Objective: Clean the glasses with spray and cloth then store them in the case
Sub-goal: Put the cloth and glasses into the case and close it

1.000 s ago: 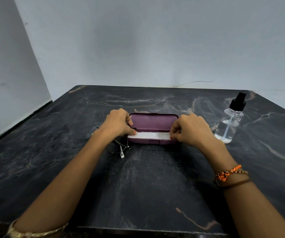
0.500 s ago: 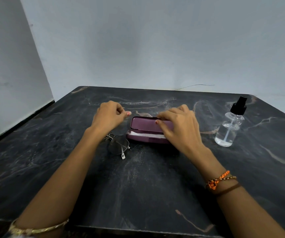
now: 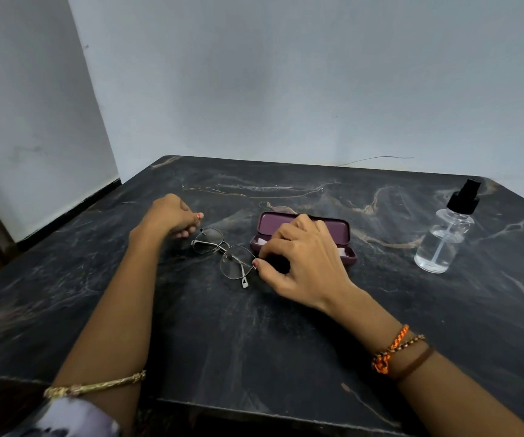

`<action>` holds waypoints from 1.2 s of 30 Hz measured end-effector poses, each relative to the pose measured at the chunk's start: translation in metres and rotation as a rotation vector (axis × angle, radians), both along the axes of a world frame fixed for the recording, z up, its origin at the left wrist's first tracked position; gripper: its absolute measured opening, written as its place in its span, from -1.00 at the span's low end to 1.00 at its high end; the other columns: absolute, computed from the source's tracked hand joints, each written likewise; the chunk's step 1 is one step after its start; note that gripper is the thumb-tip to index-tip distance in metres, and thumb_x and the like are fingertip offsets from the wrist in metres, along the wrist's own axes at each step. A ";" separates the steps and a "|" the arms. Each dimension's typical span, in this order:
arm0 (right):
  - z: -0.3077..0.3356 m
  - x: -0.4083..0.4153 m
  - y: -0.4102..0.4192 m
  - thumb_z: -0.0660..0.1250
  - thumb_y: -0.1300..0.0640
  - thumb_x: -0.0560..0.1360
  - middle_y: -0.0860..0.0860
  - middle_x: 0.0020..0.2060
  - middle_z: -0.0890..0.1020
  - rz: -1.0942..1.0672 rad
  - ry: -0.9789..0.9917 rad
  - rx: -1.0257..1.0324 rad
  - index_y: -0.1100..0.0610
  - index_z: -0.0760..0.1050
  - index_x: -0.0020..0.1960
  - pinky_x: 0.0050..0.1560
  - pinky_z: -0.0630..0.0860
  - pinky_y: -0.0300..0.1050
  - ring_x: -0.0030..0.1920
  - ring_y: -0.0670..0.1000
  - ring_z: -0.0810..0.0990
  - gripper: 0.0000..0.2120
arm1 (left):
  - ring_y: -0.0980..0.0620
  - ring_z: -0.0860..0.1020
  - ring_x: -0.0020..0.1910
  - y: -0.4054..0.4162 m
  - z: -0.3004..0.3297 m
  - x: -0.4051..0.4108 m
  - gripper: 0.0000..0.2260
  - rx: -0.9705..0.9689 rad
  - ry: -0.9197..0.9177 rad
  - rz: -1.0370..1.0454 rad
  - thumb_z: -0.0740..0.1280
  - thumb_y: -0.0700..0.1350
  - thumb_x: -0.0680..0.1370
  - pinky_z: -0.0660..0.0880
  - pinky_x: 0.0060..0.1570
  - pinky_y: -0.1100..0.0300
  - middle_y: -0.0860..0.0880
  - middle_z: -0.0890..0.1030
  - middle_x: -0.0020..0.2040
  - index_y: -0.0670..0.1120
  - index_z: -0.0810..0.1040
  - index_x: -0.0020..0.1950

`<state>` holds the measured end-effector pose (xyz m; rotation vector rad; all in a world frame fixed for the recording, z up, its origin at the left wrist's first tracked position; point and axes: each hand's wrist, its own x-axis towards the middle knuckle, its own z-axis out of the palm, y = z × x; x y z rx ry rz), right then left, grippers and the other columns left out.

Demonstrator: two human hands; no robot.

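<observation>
Glasses lie between hands, beside open case.

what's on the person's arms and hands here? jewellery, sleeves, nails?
Both forearms are bare. The left wrist carries a thin gold bangle, with a pale patterned sleeve at the frame's bottom edge. The right wrist wears an orange braided thread, a beaded strand and a brown band. Nails on the left hand and right hand are painted reddish.

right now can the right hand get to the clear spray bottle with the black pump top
Probably yes. The clear spray bottle with the black pump top stands upright on the dark marble table, to the right of the right hand, with bare tabletop between them. That hand is at the thin metal-framed glasses, though.
</observation>
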<state>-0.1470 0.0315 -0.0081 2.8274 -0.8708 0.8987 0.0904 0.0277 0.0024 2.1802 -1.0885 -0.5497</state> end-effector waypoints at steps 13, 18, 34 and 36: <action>-0.009 0.003 -0.002 0.30 0.01 0.43 0.04 -0.23 0.63 0.053 0.069 -0.012 0.13 0.63 -0.13 -0.13 0.18 -0.09 -0.09 0.10 0.44 -0.78 | 0.22 0.42 -0.69 0.007 0.004 -0.003 -0.85 0.032 0.268 -0.086 0.30 -0.25 0.49 0.45 -0.63 0.41 -0.05 0.56 -0.50 -0.16 0.54 -0.29; -0.011 0.003 -0.003 0.29 0.03 0.44 0.05 -0.24 0.63 0.049 0.050 -0.022 0.16 0.62 -0.13 -0.14 0.19 -0.09 -0.11 0.09 0.44 -0.78 | 0.21 0.44 -0.66 0.008 0.005 -0.003 -0.83 0.014 0.311 -0.086 0.32 -0.30 0.46 0.46 -0.60 0.41 0.02 0.54 -0.64 -0.19 0.55 -0.34; 0.008 -0.028 -0.036 0.28 0.09 0.39 0.02 -0.36 0.59 -0.036 -0.391 0.008 0.17 0.57 -0.29 -0.16 0.23 -0.10 -0.22 0.00 0.37 -0.82 | 0.24 0.50 -0.56 0.007 0.020 -0.017 -0.72 -0.381 0.652 -0.214 0.35 -0.16 0.43 0.49 -0.48 0.44 0.05 0.62 -0.53 -0.08 0.64 -0.49; 0.008 -0.034 -0.045 0.31 0.16 0.38 -0.02 -0.35 0.57 -0.040 -0.427 0.062 0.19 0.56 -0.29 -0.15 0.27 -0.09 -0.21 0.01 0.38 -0.87 | 0.24 0.50 -0.56 0.004 0.018 -0.023 -0.73 -0.377 0.672 -0.237 0.34 -0.17 0.43 0.50 -0.47 0.44 0.05 0.62 -0.53 -0.09 0.64 -0.48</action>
